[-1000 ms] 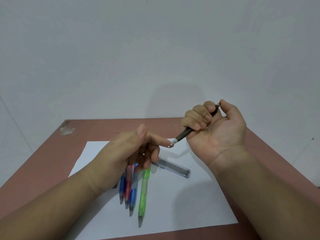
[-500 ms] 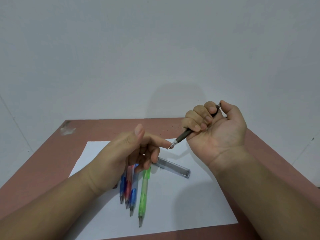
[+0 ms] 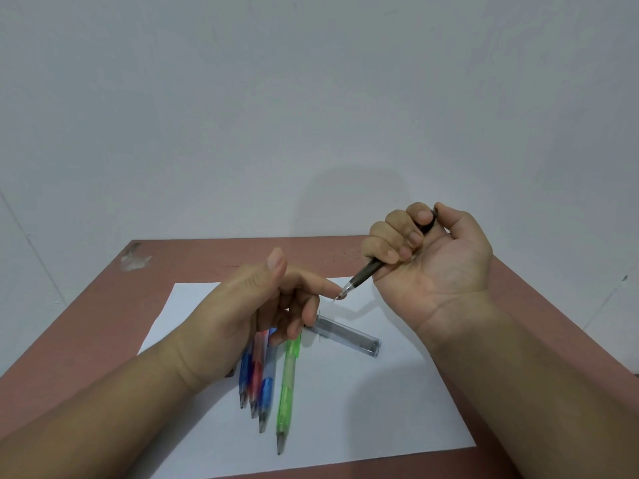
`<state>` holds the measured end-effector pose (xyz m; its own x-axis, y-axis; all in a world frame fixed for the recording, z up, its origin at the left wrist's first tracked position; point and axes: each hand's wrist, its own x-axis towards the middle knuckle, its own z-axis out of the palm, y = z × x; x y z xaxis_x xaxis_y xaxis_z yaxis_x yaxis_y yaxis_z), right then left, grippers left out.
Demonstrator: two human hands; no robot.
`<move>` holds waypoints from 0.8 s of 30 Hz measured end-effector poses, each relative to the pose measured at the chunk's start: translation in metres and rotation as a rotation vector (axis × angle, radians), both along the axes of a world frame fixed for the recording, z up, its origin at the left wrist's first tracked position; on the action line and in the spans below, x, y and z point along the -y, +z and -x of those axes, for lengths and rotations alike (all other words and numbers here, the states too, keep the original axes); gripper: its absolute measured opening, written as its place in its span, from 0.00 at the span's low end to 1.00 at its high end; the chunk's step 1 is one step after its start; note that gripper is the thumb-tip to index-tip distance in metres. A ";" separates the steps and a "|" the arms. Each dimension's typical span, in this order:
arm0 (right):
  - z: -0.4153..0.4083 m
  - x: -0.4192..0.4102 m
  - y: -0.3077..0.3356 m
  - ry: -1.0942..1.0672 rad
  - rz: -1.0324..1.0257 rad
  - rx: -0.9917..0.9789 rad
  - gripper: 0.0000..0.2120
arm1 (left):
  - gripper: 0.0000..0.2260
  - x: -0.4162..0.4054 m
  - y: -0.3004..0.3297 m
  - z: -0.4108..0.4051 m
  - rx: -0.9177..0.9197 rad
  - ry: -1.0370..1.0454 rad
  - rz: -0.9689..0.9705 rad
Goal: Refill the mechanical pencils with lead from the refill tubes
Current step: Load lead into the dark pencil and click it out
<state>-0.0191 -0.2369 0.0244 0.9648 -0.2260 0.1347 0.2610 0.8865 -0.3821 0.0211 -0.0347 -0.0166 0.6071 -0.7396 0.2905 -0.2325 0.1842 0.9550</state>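
Reddish-brown table fills the lower part of the view, with a pale scuff near its far-left corner and a plain grey wall behind it. A white sheet lies on the table under both arms.

To the left, the left hand hovers above the sheet with its thumb raised, its forefinger stretched toward the right and the other fingers loosely curled; it holds nothing. The tip of that forefinger sits right at the point of the black pencil, though actual contact cannot be made out.

Below that hand, four pencils lie side by side on the sheet, tips pointing near: a blue pencil, a red pencil, a second blue pencil and, farthest right, a green pencil. Their far ends are hidden behind the hand.

Just right of the green one, a clear lead tube lies flat on the sheet, angled from far left to near right, its left end close to the curled fingers.

At the right, the right hand, palm toward the camera, grips the black pencil in a closed fist, thumb on its upper end. This pencil slants down and left, held clear above the sheet.
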 end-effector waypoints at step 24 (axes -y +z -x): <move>0.001 -0.001 0.001 -0.014 0.024 0.010 0.17 | 0.36 0.000 0.000 0.000 0.019 0.014 0.000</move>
<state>-0.0204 -0.2358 0.0257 0.9602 -0.2357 0.1497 0.2769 0.8733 -0.4009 0.0207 -0.0343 -0.0171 0.6115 -0.7311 0.3025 -0.2535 0.1812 0.9502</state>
